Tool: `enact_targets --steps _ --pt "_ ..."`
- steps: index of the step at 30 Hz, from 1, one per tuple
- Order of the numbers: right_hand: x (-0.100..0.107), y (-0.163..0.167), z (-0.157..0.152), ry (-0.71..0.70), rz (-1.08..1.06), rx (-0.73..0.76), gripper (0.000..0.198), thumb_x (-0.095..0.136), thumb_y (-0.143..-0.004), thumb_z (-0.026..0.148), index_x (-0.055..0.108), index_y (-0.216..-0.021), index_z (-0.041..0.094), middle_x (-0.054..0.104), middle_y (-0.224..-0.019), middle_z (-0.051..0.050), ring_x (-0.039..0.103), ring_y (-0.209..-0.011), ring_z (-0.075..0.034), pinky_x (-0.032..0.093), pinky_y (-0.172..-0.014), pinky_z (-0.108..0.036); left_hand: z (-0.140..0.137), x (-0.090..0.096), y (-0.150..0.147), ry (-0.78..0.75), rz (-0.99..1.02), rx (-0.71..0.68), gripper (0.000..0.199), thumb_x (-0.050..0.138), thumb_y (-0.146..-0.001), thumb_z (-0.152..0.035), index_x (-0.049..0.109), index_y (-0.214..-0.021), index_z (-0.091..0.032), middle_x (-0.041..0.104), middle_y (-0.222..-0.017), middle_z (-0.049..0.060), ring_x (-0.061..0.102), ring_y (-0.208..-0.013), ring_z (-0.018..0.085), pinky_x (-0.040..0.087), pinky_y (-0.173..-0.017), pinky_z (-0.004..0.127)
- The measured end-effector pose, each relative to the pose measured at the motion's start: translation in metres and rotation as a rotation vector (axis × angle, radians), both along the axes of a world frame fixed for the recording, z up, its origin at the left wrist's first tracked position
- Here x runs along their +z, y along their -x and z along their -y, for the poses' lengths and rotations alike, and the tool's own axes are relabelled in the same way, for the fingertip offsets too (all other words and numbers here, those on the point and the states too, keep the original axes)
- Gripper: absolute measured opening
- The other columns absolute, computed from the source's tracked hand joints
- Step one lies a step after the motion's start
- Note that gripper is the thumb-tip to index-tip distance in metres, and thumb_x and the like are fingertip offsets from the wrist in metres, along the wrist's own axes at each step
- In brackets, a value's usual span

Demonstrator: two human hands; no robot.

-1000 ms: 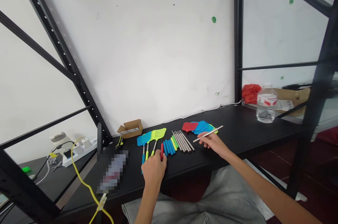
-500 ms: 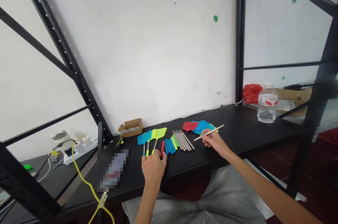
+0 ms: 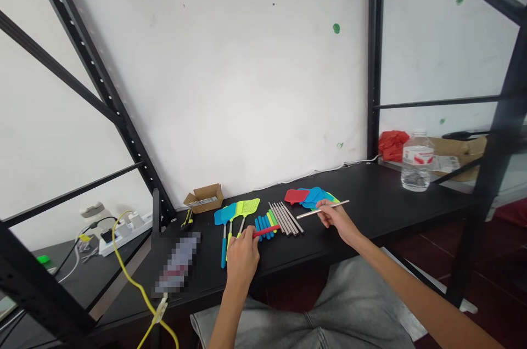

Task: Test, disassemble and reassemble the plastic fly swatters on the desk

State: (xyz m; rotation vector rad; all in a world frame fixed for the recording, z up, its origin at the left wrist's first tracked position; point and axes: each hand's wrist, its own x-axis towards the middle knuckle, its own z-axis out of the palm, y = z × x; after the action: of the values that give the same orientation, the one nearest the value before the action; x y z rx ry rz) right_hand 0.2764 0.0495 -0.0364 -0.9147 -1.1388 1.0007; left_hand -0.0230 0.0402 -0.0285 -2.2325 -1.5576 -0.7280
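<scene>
My left hand [image 3: 244,250] is closed on a red handle [image 3: 267,230], whose free end points right. My right hand [image 3: 335,220] pinches a silver metal rod [image 3: 309,212] that tilts up to the right, apart from the handle. Below the red handle lie several blue, yellow and green handles [image 3: 263,223] in a row. A fan of several metal rods [image 3: 287,217] lies to their right. Beyond my left hand are assembled fly swatters [image 3: 225,223] with blue and yellow-green heads. Loose swatter heads, a red one [image 3: 297,196] and blue ones [image 3: 313,197], are stacked behind my right hand.
A small open cardboard box [image 3: 205,200] and a yellow-black cutter [image 3: 187,221] are at the back left. A pixelated object [image 3: 179,264] lies left, near a yellow cable [image 3: 140,288]. A water bottle [image 3: 416,165] stands at right. Black shelf posts [image 3: 374,52] frame the table.
My left hand has lifted the red handle out of the row and turned it to lie sideways. The rod in my right hand has moved slightly left and levelled out a little.
</scene>
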Motion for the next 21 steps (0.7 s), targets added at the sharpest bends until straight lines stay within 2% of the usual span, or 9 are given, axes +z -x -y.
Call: enact_targets --steps 4,6,9,12,21 --pt "-0.0006 0.0004 -0.0007 -0.049 -0.015 -0.015 0.019 0.067 -0.076 0.034 0.054 -0.076 0.021 0.044 -0.052 0.007 0.037 -0.044 -0.008 0.028 -0.043 -0.022 -0.001 -0.0011 0.0007 0.003 0.004 -0.011 0.011 0.041 -0.095 -0.02 0.052 -0.094 -0.023 0.068 -0.088 0.001 0.06 -0.071 0.02 0.035 -0.068 0.031" --pt "-0.0015 -0.0009 -0.0012 -0.033 -0.02 -0.018 0.022 0.069 -0.076 0.039 0.058 -0.079 0.02 0.051 -0.056 0.004 0.043 -0.046 -0.009 0.03 -0.044 -0.022 -0.0017 -0.0017 0.001 -0.005 0.007 -0.018 0.011 0.042 -0.095 -0.02 0.053 -0.095 -0.023 0.068 -0.09 0.001 0.06 -0.073 0.02 0.036 -0.069 0.03" --pt "-0.0033 -0.0036 -0.0025 0.015 -0.034 -0.002 0.033 0.061 -0.082 0.049 0.066 -0.087 0.017 0.066 -0.07 -0.005 0.053 -0.052 -0.012 0.035 -0.045 -0.023 -0.0022 -0.002 0.0011 -0.01 0.009 -0.03 0.011 0.042 -0.095 -0.021 0.053 -0.096 -0.023 0.068 -0.091 0.001 0.06 -0.073 0.02 0.036 -0.069 0.03" --pt "-0.0047 -0.0053 -0.0044 0.031 -0.054 0.031 0.041 0.053 -0.086 0.051 0.07 -0.093 0.015 0.071 -0.077 -0.01 0.057 -0.055 -0.014 0.037 -0.046 -0.023 -0.002 -0.0014 0.0008 -0.008 0.001 -0.029 0.011 0.043 -0.094 -0.021 0.053 -0.096 -0.023 0.067 -0.09 0.002 0.06 -0.073 0.02 0.036 -0.067 0.029" --pt "-0.0023 -0.0037 -0.0029 0.023 -0.03 -0.037 0.034 0.063 -0.078 0.047 0.07 -0.082 0.015 0.065 -0.067 -0.005 0.051 -0.051 -0.011 0.035 -0.043 -0.023 -0.0021 -0.0012 0.0006 0.007 0.002 -0.036 0.011 0.042 -0.094 -0.021 0.053 -0.095 -0.023 0.067 -0.088 0.002 0.06 -0.073 0.02 0.036 -0.068 0.029"
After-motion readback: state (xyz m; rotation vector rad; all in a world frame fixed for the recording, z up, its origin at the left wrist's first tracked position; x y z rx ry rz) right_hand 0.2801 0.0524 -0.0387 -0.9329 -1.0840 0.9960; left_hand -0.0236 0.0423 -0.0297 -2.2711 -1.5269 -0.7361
